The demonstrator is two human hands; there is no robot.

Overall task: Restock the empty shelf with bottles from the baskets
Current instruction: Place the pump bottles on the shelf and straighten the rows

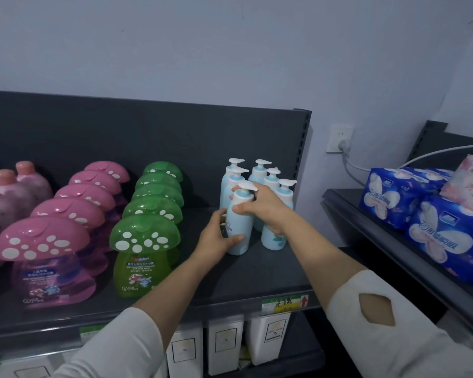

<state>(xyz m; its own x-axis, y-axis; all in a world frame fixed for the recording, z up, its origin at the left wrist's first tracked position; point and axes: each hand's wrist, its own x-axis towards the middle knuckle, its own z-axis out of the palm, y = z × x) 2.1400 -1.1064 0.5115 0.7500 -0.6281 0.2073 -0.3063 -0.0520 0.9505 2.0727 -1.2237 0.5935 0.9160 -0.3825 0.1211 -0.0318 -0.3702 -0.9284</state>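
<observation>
Left hand [219,238]: our fingers curl round the front pump bottle [241,227], low down.
Right hand [262,205]: our fingers clasp its shoulder.

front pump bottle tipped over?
No, the front pump bottle stands upright on the shelf, with the left hand gripping it low and the right hand gripping near its top.

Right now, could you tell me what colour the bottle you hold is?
Pale blue bottle, white pump; head view.
</observation>
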